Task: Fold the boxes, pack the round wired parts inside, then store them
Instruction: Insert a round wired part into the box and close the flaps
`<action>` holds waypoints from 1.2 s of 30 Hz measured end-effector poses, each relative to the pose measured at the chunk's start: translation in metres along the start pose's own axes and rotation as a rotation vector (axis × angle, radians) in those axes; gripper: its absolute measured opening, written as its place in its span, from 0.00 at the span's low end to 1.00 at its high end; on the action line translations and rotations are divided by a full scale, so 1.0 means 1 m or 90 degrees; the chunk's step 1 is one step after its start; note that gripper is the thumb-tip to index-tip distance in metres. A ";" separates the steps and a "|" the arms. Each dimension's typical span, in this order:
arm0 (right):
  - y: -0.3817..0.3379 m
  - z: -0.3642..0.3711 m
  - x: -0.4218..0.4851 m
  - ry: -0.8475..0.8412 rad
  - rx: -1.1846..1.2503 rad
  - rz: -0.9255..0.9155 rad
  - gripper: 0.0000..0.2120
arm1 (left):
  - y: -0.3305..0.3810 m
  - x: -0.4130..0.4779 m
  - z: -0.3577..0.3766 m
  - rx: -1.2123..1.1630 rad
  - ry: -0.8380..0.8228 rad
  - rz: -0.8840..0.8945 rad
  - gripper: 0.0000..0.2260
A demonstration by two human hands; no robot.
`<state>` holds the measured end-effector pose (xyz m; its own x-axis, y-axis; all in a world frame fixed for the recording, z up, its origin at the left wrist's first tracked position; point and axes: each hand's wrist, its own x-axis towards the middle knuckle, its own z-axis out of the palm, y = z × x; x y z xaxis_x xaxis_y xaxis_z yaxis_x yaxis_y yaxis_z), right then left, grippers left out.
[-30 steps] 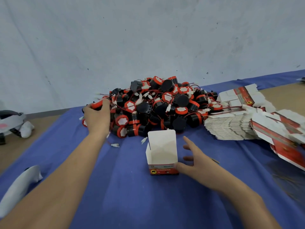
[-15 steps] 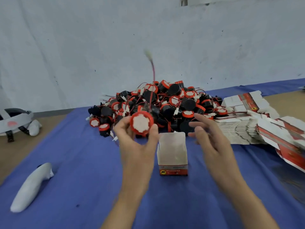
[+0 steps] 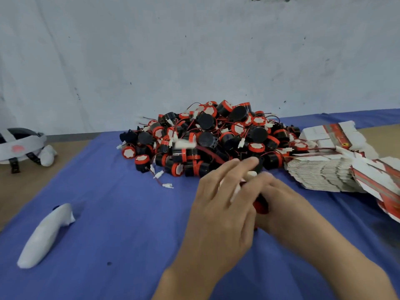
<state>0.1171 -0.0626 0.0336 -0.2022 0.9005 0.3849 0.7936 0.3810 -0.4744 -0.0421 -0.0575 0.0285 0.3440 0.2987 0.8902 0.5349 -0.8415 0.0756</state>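
My left hand (image 3: pixel 218 211) and my right hand (image 3: pixel 283 204) meet over the small white box (image 3: pixel 237 188), which they mostly hide; a red patch shows between them. My left fingers lie fairly straight across its top. My right fingers curl round it from the right. A blurred red wire (image 3: pixel 211 153) with a white plug trails from my hands toward the pile of round black-and-red wired parts (image 3: pixel 216 135) just behind. The part I took is hidden under my hands.
A stack of flat unfolded boxes (image 3: pixel 320 176) lies right of the pile, with more spilling toward the right edge. On the blue cloth (image 3: pixel 119 213) a white controller (image 3: pixel 46 234) lies at the left. A headset (image 3: pixel 19 146) sits on the bare tabletop at far left.
My left hand lifted one round part from the pile and brought it down onto the open box. My right hand closed in on the box from the right.
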 end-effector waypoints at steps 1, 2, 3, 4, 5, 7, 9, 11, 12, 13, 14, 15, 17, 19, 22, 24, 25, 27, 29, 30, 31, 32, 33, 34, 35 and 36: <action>-0.002 0.002 -0.003 -0.011 -0.018 -0.026 0.27 | -0.001 0.000 0.002 0.040 -0.016 0.018 0.17; -0.005 0.003 -0.005 -0.006 -0.019 -0.046 0.25 | -0.003 -0.001 0.003 0.073 -0.028 0.020 0.17; -0.006 0.004 -0.006 0.005 -0.012 -0.057 0.23 | -0.006 -0.002 0.004 0.095 -0.036 0.009 0.16; -0.007 0.003 -0.007 0.014 0.000 -0.060 0.21 | -0.009 -0.003 0.005 0.108 -0.037 -0.005 0.15; -0.008 0.001 -0.008 0.019 0.013 -0.062 0.21 | -0.011 -0.003 0.005 0.118 -0.033 -0.016 0.14; -0.009 -0.004 -0.009 0.024 0.037 -0.060 0.20 | -0.017 -0.004 0.007 0.128 -0.015 -0.030 0.12; -0.010 -0.009 -0.011 0.031 0.044 -0.046 0.21 | -0.022 -0.004 0.008 0.136 -0.011 -0.033 0.10; -0.008 -0.013 -0.012 0.033 0.044 -0.024 0.23 | -0.026 -0.006 0.008 0.153 -0.020 -0.032 0.08; -0.007 -0.015 -0.012 0.030 0.055 -0.008 0.24 | -0.028 -0.007 0.009 0.137 -0.027 -0.040 0.07; -0.006 -0.016 -0.013 0.028 0.080 0.006 0.23 | -0.027 -0.008 0.008 0.098 -0.031 -0.060 0.07; -0.006 -0.017 -0.013 0.028 0.117 0.015 0.22 | -0.026 -0.008 0.007 0.045 -0.031 -0.092 0.07; -0.006 -0.016 -0.013 0.032 0.157 0.019 0.21 | -0.025 -0.008 0.007 -0.005 -0.029 -0.127 0.07; -0.007 -0.013 -0.014 0.052 0.245 0.028 0.21 | -0.022 -0.009 0.007 -0.059 -0.031 -0.166 0.09; -0.009 -0.011 -0.014 0.086 0.346 0.045 0.20 | -0.022 -0.009 0.007 -0.061 -0.037 -0.160 0.12; -0.011 -0.007 -0.013 0.129 0.452 0.073 0.24 | -0.020 -0.008 0.009 -0.074 -0.027 -0.175 0.16; -0.012 -0.002 -0.013 0.154 0.517 0.073 0.25 | -0.018 -0.008 0.011 -0.120 -0.012 -0.208 0.15; -0.012 0.002 -0.013 0.168 0.554 0.071 0.24 | -0.017 -0.008 0.013 -0.142 0.000 -0.222 0.15; -0.013 0.008 -0.013 0.190 0.627 0.083 0.24 | -0.014 -0.007 0.015 -0.171 0.030 -0.246 0.12; -0.014 0.013 -0.012 0.212 0.717 0.110 0.25 | -0.011 -0.006 0.017 -0.188 0.061 -0.266 0.11; -0.015 0.014 -0.011 0.233 0.776 0.126 0.25 | -0.009 -0.005 0.019 -0.198 0.074 -0.276 0.10; -0.015 0.013 -0.009 0.260 0.843 0.143 0.25 | -0.008 -0.005 0.021 -0.209 0.080 -0.284 0.10; -0.016 0.013 -0.008 0.283 0.908 0.156 0.25 | -0.006 -0.006 0.023 -0.217 0.082 -0.289 0.10; -0.017 0.012 -0.006 0.300 0.962 0.166 0.25 | -0.005 -0.006 0.025 -0.222 0.080 -0.292 0.10; -0.019 0.012 -0.005 0.307 1.001 0.172 0.27 | -0.004 -0.006 0.027 -0.226 0.078 -0.295 0.11; -0.021 0.013 -0.004 0.308 1.028 0.178 0.28 | -0.003 -0.006 0.028 -0.233 0.074 -0.301 0.12; -0.024 0.014 -0.004 0.307 1.044 0.187 0.29 | -0.002 -0.006 0.029 -0.246 0.070 -0.312 0.13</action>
<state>0.0910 -0.0720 0.0321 0.2491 0.9511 0.1828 -0.6526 0.3043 -0.6939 -0.0228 -0.0449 0.0099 0.0381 0.6598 0.7505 0.2863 -0.7268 0.6244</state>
